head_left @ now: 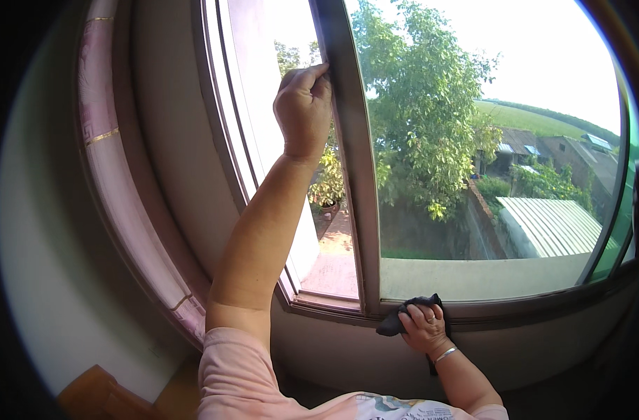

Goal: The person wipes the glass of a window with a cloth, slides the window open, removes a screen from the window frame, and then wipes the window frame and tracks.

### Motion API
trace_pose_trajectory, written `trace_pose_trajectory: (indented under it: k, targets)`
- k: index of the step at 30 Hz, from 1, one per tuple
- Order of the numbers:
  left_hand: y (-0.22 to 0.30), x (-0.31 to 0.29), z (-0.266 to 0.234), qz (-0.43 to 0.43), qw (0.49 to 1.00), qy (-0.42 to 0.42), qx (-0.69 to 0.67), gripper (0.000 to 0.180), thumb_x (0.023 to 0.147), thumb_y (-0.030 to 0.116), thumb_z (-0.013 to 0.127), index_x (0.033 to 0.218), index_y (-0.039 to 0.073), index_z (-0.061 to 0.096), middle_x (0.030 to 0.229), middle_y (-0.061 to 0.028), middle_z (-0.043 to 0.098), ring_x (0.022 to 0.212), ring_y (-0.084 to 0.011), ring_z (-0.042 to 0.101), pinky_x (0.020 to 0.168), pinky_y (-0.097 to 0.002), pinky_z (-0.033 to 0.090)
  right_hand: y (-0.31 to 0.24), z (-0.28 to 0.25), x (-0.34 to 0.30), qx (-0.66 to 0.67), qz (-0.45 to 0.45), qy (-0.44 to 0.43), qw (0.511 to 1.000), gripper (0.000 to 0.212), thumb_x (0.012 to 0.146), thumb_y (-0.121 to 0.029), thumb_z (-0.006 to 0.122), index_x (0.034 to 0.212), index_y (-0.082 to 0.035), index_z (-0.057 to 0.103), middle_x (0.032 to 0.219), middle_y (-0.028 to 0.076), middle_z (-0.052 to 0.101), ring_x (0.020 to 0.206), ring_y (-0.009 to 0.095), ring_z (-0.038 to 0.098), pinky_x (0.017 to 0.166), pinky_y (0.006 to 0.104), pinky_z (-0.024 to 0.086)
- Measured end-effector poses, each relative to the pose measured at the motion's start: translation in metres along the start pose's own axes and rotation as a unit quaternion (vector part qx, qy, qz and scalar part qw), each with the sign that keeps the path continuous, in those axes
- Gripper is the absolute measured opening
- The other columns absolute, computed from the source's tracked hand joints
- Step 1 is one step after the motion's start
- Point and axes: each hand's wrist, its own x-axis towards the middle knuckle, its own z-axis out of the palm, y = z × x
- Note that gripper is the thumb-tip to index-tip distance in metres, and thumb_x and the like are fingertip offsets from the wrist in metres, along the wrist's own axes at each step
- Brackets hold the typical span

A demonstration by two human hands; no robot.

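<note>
My left hand (304, 112) is raised at the upright frame of the sliding window sash (349, 140). Its fingers are closed, with the tips at the frame's left edge. Low at the window, my right hand (426, 330) grips a bunched dark cloth (412, 315). The cloth rests against the brown bottom frame (487, 315), under the glass pane (431, 231). Some of the cloth dangles below my right wrist, which carries a silver bangle (445, 354).
Left of the sash the window stands open to the outside ledge (331, 273). A pink patterned curtain or trim strip (102, 105) runs down the left wall. Wooden furniture (95, 395) shows at lower left. Beyond the glass are a tree (424, 105) and a corrugated roof (550, 224).
</note>
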Motion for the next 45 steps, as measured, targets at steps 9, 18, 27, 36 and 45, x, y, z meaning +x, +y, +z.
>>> trace_pose_trajectory:
  k: [9,18,27,36,45]
  targets:
    - [0.023,-0.108,-0.033,-0.051,0.997,-0.052,-0.039,0.019,0.074,-0.003,0.061,0.092,0.004,0.065,0.077,-0.0085,0.061,0.067,-0.0197,0.059,0.060,-0.0266,0.047,0.000,-0.007,0.006,0.006,0.006,-0.019,1.000,0.045,0.052,-0.019,0.070,0.095,-0.018,0.058,0.107,0.001,0.047,0.099,0.018,0.048,0.085,0.0385,0.036]
    - [0.038,-0.179,-0.059,-0.116,0.984,-0.126,-0.053,0.019,0.076,-0.002,0.063,0.095,0.002,0.062,0.082,-0.0064,0.059,0.068,-0.0128,0.057,0.060,-0.0233,0.047,-0.002,-0.007,0.007,0.005,0.012,-0.018,1.000,0.045,0.051,-0.018,0.070,0.095,-0.017,0.058,0.106,0.002,0.048,0.099,0.020,0.048,0.087,0.0395,0.035]
    - [0.025,-0.118,-0.039,-0.238,0.954,-0.078,-0.165,0.016,0.085,0.011,0.057,0.100,0.005,0.058,0.082,-0.0002,0.059,0.070,-0.0049,0.054,0.059,-0.0187,0.049,-0.001,-0.004,0.005,-0.006,0.015,-0.002,1.000,0.044,0.052,-0.019,0.070,0.094,-0.017,0.059,0.105,0.002,0.050,0.100,0.021,0.048,0.088,0.0394,0.035]
    - [0.029,-0.093,-0.032,-0.297,0.918,-0.137,-0.224,0.012,0.084,0.012,0.059,0.092,0.003,0.058,0.080,-0.0012,0.060,0.067,-0.0064,0.055,0.057,-0.0189,0.048,-0.001,-0.003,0.005,0.001,0.010,0.000,1.000,0.045,0.051,-0.019,0.070,0.095,-0.017,0.059,0.106,0.002,0.049,0.099,0.021,0.048,0.088,0.0397,0.034]
    - [0.046,-0.198,-0.077,-0.392,0.860,-0.278,-0.172,0.010,0.083,0.007,0.060,0.089,0.001,0.055,0.070,0.0003,0.055,0.062,-0.0045,0.051,0.052,-0.0187,0.045,-0.001,-0.003,0.005,0.004,0.017,-0.018,1.000,0.048,0.050,-0.020,0.071,0.096,-0.017,0.058,0.108,0.002,0.048,0.100,0.021,0.047,0.089,0.0397,0.034]
